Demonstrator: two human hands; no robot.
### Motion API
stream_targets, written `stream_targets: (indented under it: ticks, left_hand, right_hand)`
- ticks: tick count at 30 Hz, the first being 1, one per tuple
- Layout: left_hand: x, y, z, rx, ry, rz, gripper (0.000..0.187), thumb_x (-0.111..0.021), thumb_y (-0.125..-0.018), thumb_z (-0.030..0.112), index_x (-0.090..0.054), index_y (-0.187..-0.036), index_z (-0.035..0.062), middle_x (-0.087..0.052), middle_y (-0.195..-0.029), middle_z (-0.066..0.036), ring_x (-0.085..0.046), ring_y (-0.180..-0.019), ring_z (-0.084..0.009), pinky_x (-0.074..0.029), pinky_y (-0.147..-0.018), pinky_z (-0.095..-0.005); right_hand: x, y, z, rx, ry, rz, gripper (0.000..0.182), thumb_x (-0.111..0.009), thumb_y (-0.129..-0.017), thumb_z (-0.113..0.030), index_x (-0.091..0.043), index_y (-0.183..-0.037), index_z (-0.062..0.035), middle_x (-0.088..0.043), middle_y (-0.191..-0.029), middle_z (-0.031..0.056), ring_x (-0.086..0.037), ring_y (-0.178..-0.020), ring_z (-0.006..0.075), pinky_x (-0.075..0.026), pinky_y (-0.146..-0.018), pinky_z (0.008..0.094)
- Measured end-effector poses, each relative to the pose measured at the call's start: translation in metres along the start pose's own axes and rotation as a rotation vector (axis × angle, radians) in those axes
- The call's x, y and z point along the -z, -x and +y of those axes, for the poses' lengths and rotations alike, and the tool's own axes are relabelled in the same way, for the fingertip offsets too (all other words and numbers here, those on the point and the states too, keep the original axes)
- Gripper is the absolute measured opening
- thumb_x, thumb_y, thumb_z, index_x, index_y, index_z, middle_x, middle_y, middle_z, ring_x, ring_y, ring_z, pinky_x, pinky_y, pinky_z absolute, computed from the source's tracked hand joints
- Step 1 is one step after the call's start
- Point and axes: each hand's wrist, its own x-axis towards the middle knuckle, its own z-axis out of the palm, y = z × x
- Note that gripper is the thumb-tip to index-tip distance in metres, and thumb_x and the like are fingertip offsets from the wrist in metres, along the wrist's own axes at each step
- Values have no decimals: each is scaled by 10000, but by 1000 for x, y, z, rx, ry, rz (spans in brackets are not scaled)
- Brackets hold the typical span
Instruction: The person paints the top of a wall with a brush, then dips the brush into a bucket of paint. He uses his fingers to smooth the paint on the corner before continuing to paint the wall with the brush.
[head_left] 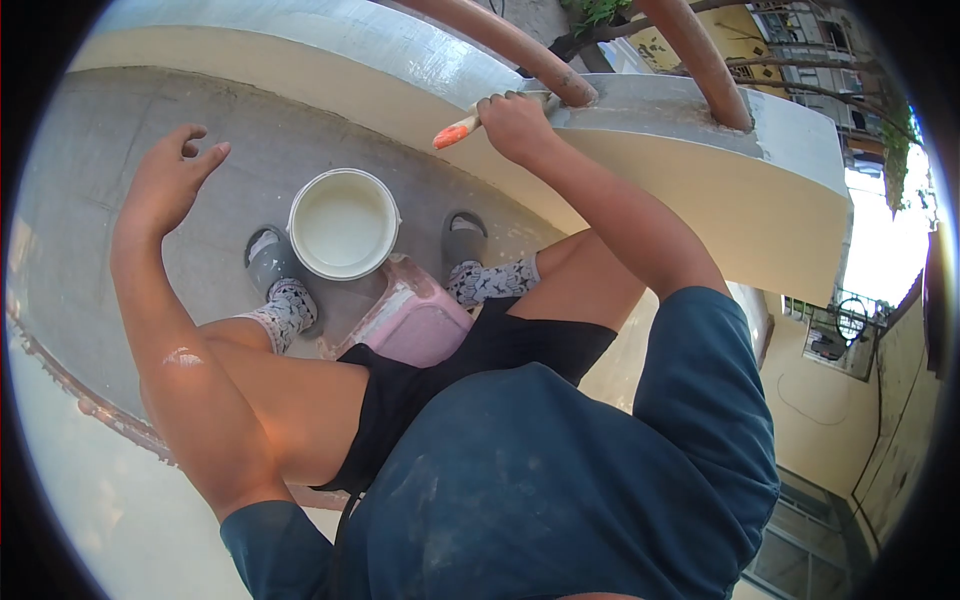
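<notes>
My right hand [515,124] is wrapped round a paintbrush [456,132] with an orange-tipped handle. Its handle end points out to the left, and the far end of the brush is at the wall top near the foot of a brown railing post [572,88]; my fingers partly hide it. My left hand [176,180] hangs in the air over the floor, thumb and fingers apart, holding nothing. Between the two hands, a white bucket [292,222] stands on the floor with whitish liquid inside.
A pink plastic stool [425,325], smeared with white, is under me, behind the bucket. My feet in grey slippers [272,262] flank the bucket. The low cream wall [680,190] with its grey top [420,60] curves ahead; a second brown post [705,70] rises from it.
</notes>
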Motion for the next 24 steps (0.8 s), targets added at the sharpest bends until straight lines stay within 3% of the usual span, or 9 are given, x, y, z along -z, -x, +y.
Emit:
stream_targets:
  ticks: [5,14,17,20,24]
  left_hand:
    - [0,7,-2,-5,1,41,582,-611,-864,375,-496,-1304,12,-561,-1235,-239,-573,-1114,-332,-450,-927,-401]
    - [-1,3,-6,-13,-6,30,571,-609,-865,377,-505,-1292,12,-565,-1229,-239,-570,-1118,-338,-454,-922,-402]
    - [0,7,-2,7,3,26,560,-612,-865,372,-512,-1286,15,-567,-1225,-237,-571,-1116,-339,-454,-923,-402]
    - [-1,6,-7,8,18,32,556,-620,-862,362,-514,-1284,16,-572,-1218,-235,-572,-1114,-342,-454,-922,-401]
    - [-1,4,-12,1,15,39,558,-627,-857,354,-512,-1286,16,-575,-1213,-234,-573,-1110,-343,-454,-920,-401]
  right_hand:
    - [9,12,1,-58,-26,-128,173,-497,-842,-109,-652,-883,-43,-671,-847,160,-666,-834,298,-518,-721,414]
    - [0,-1,5,-16,-37,34,176,-483,-846,-103,-651,-846,-50,-670,-860,161,-662,-842,318,-516,-745,418]
    - [-3,1,9,-109,-77,-109,166,-497,-835,-107,-655,-847,-59,-668,-859,147,-663,-820,306,-516,-722,409]
    - [7,29,-16,-15,-44,-76,148,-520,-813,-113,-649,-849,-49,-662,-827,139,-659,-775,305,-515,-701,400]
    - [13,37,-24,96,15,123,147,-541,-791,-116,-632,-852,-17,-643,-803,145,-646,-786,306,-509,-718,394]
